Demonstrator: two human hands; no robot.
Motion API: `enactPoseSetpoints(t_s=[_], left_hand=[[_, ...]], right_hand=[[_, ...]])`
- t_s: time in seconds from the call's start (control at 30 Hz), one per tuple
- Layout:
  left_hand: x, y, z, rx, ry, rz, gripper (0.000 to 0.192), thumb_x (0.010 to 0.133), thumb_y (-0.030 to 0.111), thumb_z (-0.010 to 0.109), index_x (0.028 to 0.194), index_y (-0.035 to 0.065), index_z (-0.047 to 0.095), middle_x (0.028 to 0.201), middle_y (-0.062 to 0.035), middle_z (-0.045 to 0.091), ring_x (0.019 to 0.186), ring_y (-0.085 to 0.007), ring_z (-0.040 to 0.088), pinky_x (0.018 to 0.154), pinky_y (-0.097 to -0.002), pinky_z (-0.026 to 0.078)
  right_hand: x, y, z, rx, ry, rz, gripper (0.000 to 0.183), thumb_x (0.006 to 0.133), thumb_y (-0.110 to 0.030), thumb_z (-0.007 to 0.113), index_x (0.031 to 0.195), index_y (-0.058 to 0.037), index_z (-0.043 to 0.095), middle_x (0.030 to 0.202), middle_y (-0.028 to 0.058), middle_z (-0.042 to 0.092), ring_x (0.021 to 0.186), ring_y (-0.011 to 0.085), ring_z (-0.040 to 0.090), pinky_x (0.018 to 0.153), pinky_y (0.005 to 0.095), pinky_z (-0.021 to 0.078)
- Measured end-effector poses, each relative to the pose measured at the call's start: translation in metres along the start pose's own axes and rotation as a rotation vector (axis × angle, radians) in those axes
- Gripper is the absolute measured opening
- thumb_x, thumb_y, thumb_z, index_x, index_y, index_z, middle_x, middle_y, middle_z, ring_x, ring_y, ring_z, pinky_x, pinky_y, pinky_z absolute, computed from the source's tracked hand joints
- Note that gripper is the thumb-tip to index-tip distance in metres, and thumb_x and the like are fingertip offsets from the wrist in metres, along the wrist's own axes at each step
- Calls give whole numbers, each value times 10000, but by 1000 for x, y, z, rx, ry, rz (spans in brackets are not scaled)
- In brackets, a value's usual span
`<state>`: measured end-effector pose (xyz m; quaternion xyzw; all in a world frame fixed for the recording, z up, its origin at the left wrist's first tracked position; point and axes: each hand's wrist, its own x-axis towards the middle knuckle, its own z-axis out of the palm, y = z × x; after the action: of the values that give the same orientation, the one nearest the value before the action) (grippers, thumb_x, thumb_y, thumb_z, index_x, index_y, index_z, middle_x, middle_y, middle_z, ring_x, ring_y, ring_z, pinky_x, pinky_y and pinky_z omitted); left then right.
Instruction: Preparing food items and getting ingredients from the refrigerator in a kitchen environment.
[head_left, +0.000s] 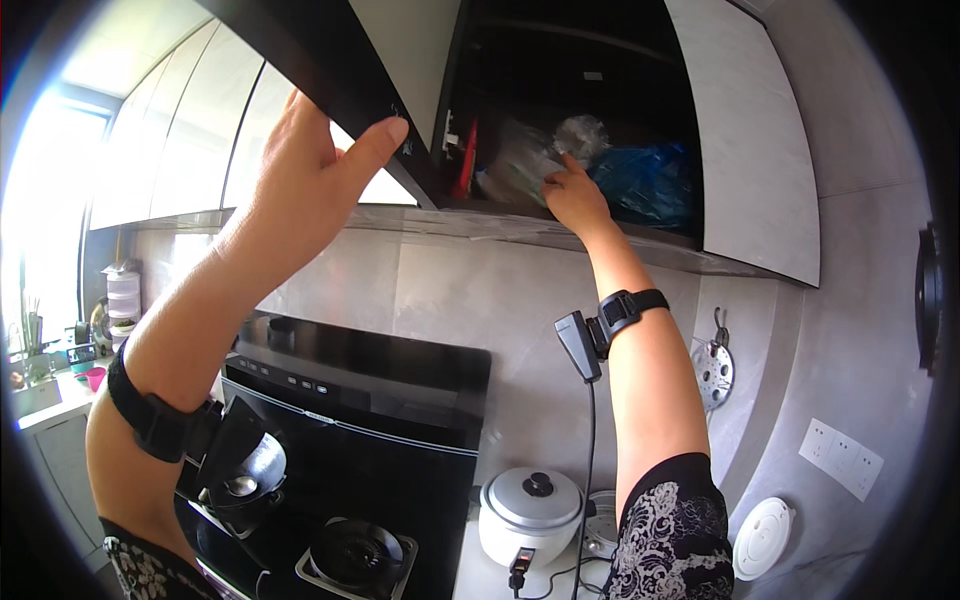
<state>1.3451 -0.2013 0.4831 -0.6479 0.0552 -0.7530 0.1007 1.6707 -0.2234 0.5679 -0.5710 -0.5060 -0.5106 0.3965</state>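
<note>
My left hand (315, 172) is raised at the dark edge of a cabinet door (360, 97), its thumb on the near face and its fingers partly hidden behind. My right hand (576, 193) reaches into the opened wall cabinet, index finger extended, at a clear plastic bag (517, 161). Just above that fingertip is a crumpled clear plastic bundle (581, 136). A blue plastic bag (649, 184) lies to the right of the hand, and a red item (467, 161) stands at the left inside wall. Whether the right fingers grip any plastic cannot be told.
Below are a black gas stove (360, 555) with a pan (255, 465), and a white rice cooker (531, 510) with its lid on. A cable hangs from the right forearm's strapped device (577, 345). A perforated steamer plate (712, 375) hangs on the wall near a socket panel (841, 459).
</note>
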Motion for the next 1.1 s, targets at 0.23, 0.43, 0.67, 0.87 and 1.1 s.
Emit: enactPoseSetpoints(t_s=[0.23,0.43,0.67,0.87,1.1], left_hand=[[-2,-17,-20,-71,-167,-148,474,850,309,574,1205,49,397,1099,-104,512,966,-171,504,714,-291,462],[-5,-33,-22,-183,-45,-39,323,846,215,586,1086,21,491,969,-83,571,874,-136,525,637,-251,420],[-5,-32,-23,-284,-81,-137,339,845,211,583,1101,16,478,992,-71,561,886,-119,516,650,-252,422],[-13,-43,-25,-224,-116,-252,346,822,206,603,1094,27,489,1017,-96,545,913,-139,528,669,-255,436],[-46,-54,-14,10,-510,-280,353,771,88,616,1106,78,504,1069,-90,491,950,-152,517,713,-245,466]], right_hand=[[22,-7,8,-144,-227,222,333,725,-197,492,982,-46,642,1142,179,549,1036,339,537,880,352,423],[19,19,8,315,301,156,207,660,-82,545,828,-2,637,776,200,630,781,304,609,705,337,464],[10,24,5,792,636,264,305,643,11,582,947,-22,572,632,47,538,569,144,502,573,261,410],[-10,6,-17,1084,369,344,214,638,59,561,831,-17,613,645,38,561,547,108,493,524,205,375],[-61,-21,6,407,461,-281,99,657,42,554,715,-29,593,665,84,557,555,183,538,526,286,421]])
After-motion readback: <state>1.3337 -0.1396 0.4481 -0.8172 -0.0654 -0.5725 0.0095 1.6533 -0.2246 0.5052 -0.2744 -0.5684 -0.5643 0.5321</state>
